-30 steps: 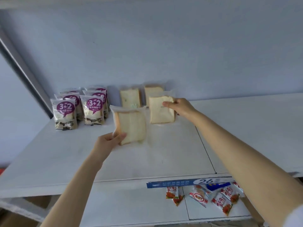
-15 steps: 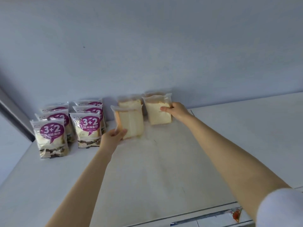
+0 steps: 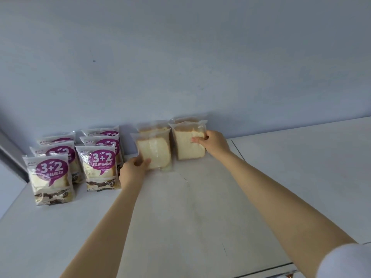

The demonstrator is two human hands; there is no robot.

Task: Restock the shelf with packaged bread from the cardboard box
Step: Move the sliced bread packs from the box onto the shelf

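Note:
Two clear bags of white sliced bread stand upright near the back of the white shelf [image 3: 200, 207]. My left hand [image 3: 133, 169] grips the lower left corner of the left bread bag [image 3: 155, 152]. My right hand [image 3: 213, 143] pinches the right edge of the right bread bag [image 3: 185, 145]. Behind each of them another bread bag leans against the wall, the left one [image 3: 153, 128] and the right one [image 3: 188, 120] mostly hidden. The cardboard box is out of view.
Several purple-labelled "3+2" bread packs [image 3: 51, 177] stand in rows at the left of the shelf. The pale back wall [image 3: 180, 67] rises behind. A seam [image 3: 237, 150] divides the shelf boards right of my right hand.
Both hands pushed their bread bags back toward the wall, in front of the rear bags. The view tilted up, so the lower shelf and its price strip dropped out of sight.

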